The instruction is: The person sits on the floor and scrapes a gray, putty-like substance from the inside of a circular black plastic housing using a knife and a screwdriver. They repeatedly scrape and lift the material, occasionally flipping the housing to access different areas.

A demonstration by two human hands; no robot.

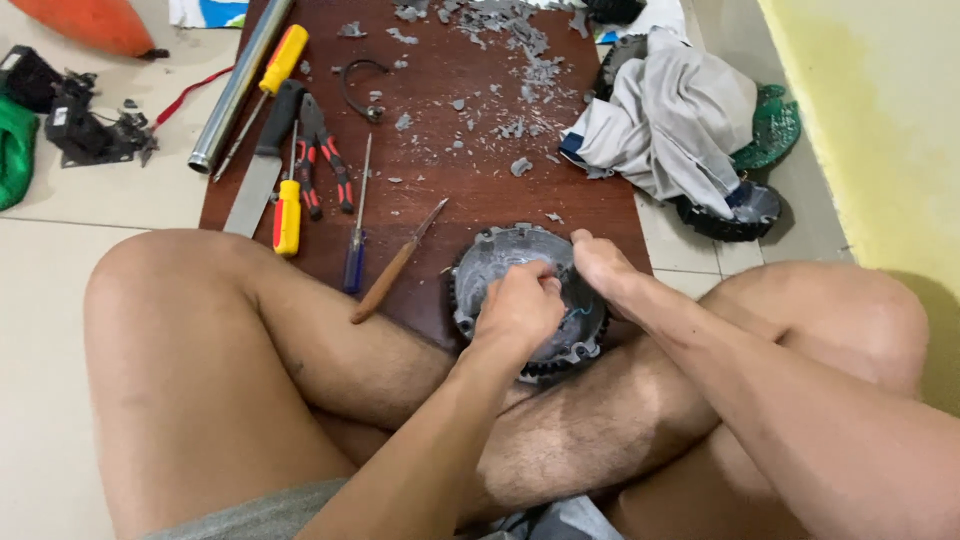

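A round dark grey disc-shaped part (500, 258) with a notched rim rests against my crossed legs at the near edge of a dark wooden board (470, 190). My left hand (520, 308) lies on top of the part with its fingers curled into the hollow middle. My right hand (602, 268) grips the part's right rim, thumb on the upper edge. What the fingers pinch inside the part is hidden.
Tools lie on the board's left side: a metal tube (238, 85), yellow-handled screwdrivers (287, 215), red pliers (325, 160), a knife (262, 165), a blue screwdriver (356, 250), a wooden-handled tool (395, 265). Grey debris (500, 40) is scattered ahead. A grey cloth (665, 120) and round parts (735, 210) lie right.
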